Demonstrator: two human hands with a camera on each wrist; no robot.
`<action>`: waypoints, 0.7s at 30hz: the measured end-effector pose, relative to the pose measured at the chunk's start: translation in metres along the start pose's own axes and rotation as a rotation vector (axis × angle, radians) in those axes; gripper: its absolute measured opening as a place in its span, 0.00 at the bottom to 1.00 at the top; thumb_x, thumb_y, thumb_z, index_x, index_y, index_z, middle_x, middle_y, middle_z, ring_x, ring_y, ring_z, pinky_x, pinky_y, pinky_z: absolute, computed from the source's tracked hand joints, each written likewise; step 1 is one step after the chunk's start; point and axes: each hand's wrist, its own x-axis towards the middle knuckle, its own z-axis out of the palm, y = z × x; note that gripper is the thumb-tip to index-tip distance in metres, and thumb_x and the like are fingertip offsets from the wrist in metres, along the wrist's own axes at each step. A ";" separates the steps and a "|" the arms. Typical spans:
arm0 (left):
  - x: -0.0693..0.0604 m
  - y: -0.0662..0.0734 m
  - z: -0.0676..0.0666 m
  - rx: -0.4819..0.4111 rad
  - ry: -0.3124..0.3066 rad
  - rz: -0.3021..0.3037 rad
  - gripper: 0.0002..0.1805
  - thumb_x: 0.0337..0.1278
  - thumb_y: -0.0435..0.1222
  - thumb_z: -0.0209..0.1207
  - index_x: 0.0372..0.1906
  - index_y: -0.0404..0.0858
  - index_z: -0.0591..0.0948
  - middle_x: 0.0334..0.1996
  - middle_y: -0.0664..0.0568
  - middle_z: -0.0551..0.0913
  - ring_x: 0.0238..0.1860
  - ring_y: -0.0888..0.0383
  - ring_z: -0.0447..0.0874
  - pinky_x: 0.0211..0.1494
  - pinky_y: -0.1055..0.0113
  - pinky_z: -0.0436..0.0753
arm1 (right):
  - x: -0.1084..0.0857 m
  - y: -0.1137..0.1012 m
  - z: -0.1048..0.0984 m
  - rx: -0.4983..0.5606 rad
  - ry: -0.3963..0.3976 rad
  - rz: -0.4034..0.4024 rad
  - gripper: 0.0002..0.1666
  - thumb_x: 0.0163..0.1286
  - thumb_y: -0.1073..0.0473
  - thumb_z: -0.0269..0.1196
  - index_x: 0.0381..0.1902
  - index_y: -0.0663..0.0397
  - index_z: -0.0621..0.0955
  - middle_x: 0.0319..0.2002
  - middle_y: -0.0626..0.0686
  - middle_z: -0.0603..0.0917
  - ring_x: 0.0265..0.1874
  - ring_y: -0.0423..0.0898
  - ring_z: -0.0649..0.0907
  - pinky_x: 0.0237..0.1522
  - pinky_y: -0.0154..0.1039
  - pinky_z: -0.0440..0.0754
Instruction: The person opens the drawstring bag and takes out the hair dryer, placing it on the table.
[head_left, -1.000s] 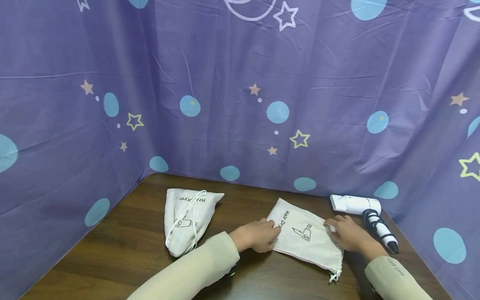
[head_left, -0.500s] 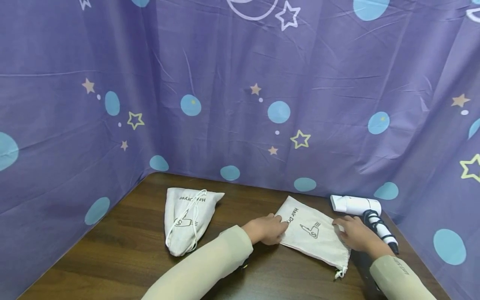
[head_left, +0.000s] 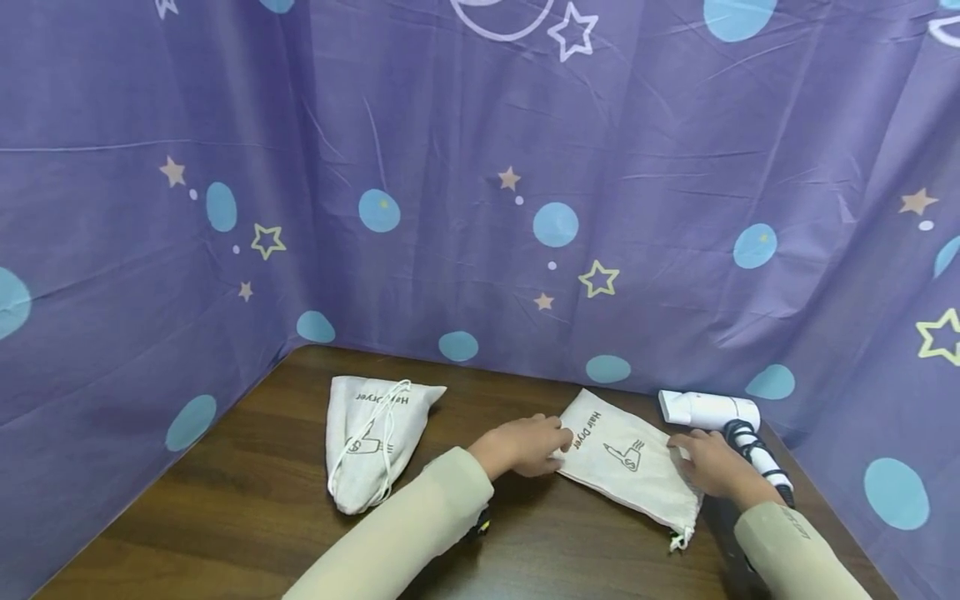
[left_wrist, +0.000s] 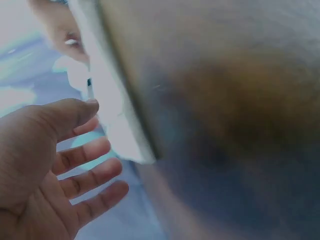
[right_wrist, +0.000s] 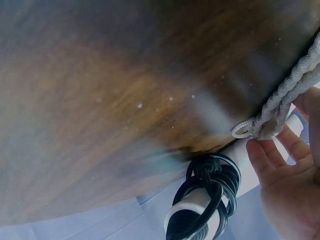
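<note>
In the head view, a white drawstring bag printed "Hair Dryer" lies flat on the table. My left hand is at its left end; the left wrist view has those fingers spread, with a small gap to the pale cloth. Across the bag, my right hand touches the cord end with its fingertips. There the right wrist view shows nearly straight fingers against the twisted white drawstring. Part of that hand is cut off by the frame edge.
A white hair dryer with its black cord wound round the handle lies right of the bag. A second drawstring bag, its strings across the front, lies at the left. The wooden table meets a purple curtain behind.
The bag has slid to the right with both hands beside it, mostly in the first half second. Since then my left hand has drawn back slightly to the left.
</note>
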 end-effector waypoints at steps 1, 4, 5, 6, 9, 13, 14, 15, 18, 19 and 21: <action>-0.002 -0.003 -0.004 -0.010 0.007 -0.003 0.13 0.70 0.46 0.62 0.54 0.49 0.80 0.50 0.57 0.78 0.50 0.59 0.76 0.52 0.67 0.78 | 0.000 0.000 -0.001 0.003 -0.005 0.007 0.17 0.65 0.65 0.65 0.52 0.57 0.83 0.40 0.58 0.82 0.39 0.60 0.79 0.45 0.61 0.78; -0.010 -0.014 -0.014 -0.037 0.035 -0.012 0.13 0.70 0.44 0.62 0.55 0.48 0.80 0.50 0.56 0.77 0.51 0.58 0.76 0.54 0.65 0.78 | -0.001 -0.001 -0.002 0.006 -0.010 0.016 0.16 0.66 0.66 0.64 0.52 0.57 0.84 0.40 0.58 0.82 0.39 0.60 0.79 0.45 0.61 0.78; -0.013 -0.017 -0.018 -0.042 0.047 -0.015 0.13 0.70 0.44 0.62 0.54 0.48 0.80 0.49 0.56 0.77 0.51 0.58 0.76 0.54 0.65 0.77 | -0.001 -0.002 -0.002 0.004 -0.007 0.017 0.16 0.66 0.66 0.64 0.52 0.57 0.84 0.40 0.58 0.82 0.39 0.60 0.79 0.45 0.61 0.78; -0.016 -0.021 -0.021 -0.045 0.059 -0.017 0.12 0.70 0.44 0.62 0.54 0.47 0.80 0.49 0.57 0.77 0.51 0.58 0.76 0.54 0.64 0.77 | -0.001 -0.002 -0.003 0.002 0.001 0.017 0.16 0.66 0.66 0.64 0.52 0.57 0.84 0.39 0.58 0.82 0.39 0.60 0.79 0.45 0.61 0.78; -0.030 -0.033 -0.030 -0.031 0.091 -0.031 0.11 0.70 0.44 0.61 0.52 0.47 0.81 0.47 0.56 0.78 0.50 0.57 0.76 0.53 0.62 0.78 | 0.000 -0.002 -0.003 -0.002 0.012 0.019 0.15 0.66 0.66 0.63 0.51 0.57 0.84 0.38 0.57 0.82 0.39 0.61 0.79 0.45 0.62 0.78; -0.050 -0.046 -0.032 0.008 0.128 -0.065 0.12 0.69 0.44 0.62 0.52 0.46 0.81 0.47 0.55 0.79 0.50 0.54 0.78 0.52 0.59 0.79 | 0.000 -0.001 -0.003 -0.006 0.012 0.024 0.15 0.65 0.67 0.63 0.51 0.57 0.84 0.36 0.57 0.81 0.39 0.62 0.79 0.46 0.63 0.77; -0.055 -0.049 -0.032 0.012 0.137 -0.073 0.12 0.69 0.44 0.63 0.52 0.46 0.81 0.47 0.54 0.79 0.50 0.53 0.78 0.52 0.58 0.79 | -0.001 0.000 -0.002 -0.007 0.010 0.027 0.16 0.65 0.67 0.64 0.51 0.57 0.84 0.36 0.57 0.81 0.40 0.62 0.79 0.47 0.63 0.77; -0.059 -0.052 -0.032 0.017 0.148 -0.083 0.12 0.68 0.43 0.63 0.51 0.46 0.81 0.47 0.54 0.79 0.50 0.53 0.78 0.51 0.58 0.79 | -0.001 0.000 -0.002 -0.008 0.010 0.026 0.16 0.65 0.67 0.64 0.51 0.57 0.84 0.36 0.57 0.81 0.40 0.63 0.79 0.47 0.63 0.77; -0.073 -0.062 -0.032 0.007 0.175 -0.106 0.12 0.67 0.42 0.64 0.51 0.45 0.82 0.47 0.53 0.80 0.50 0.51 0.78 0.52 0.55 0.79 | 0.000 0.002 -0.001 -0.007 0.005 0.035 0.16 0.65 0.67 0.63 0.51 0.57 0.84 0.37 0.57 0.81 0.40 0.63 0.79 0.47 0.64 0.77; -0.077 -0.066 -0.031 0.001 0.183 -0.111 0.12 0.67 0.42 0.64 0.51 0.44 0.82 0.47 0.52 0.80 0.50 0.51 0.78 0.53 0.54 0.79 | 0.000 0.002 -0.001 -0.009 0.003 0.037 0.16 0.65 0.67 0.63 0.51 0.57 0.84 0.37 0.57 0.81 0.41 0.63 0.79 0.48 0.64 0.77; -0.087 -0.074 -0.030 -0.010 0.196 -0.120 0.11 0.66 0.41 0.65 0.50 0.44 0.81 0.46 0.52 0.79 0.49 0.50 0.78 0.53 0.53 0.79 | 0.000 0.002 -0.001 -0.011 -0.006 0.040 0.16 0.65 0.67 0.63 0.51 0.57 0.84 0.37 0.57 0.81 0.41 0.63 0.79 0.48 0.64 0.77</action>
